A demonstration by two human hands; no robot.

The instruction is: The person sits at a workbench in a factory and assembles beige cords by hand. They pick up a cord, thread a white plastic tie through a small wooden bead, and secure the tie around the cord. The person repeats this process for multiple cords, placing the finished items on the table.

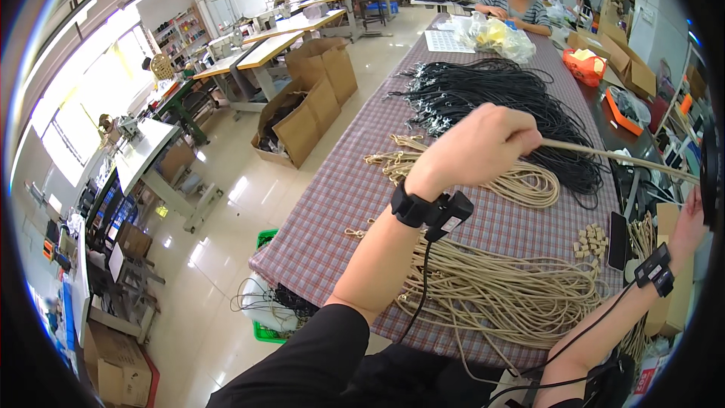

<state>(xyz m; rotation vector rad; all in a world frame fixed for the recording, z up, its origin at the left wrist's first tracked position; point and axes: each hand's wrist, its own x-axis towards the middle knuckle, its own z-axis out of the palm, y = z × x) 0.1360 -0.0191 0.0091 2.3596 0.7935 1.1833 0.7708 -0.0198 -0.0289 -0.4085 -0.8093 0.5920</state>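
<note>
My left hand is closed in a pinch on a beige cord, raised above the table. The cord runs taut to the right edge of the picture. There my right hand is lifted, its fingers partly cut off by the dark rim, so its grip is hidden. Below my left hand lies a looped bundle of beige cords with metal clasps at its left end. A larger pile of beige cords spreads between my forearms. Several small beige pieces sit beside a black phone.
Black cords with metal clasps cover the middle of the checked tablecloth. Farther back are clear plastic bags and a seated person. An orange tray stands at right. Cardboard boxes are on the floor at left.
</note>
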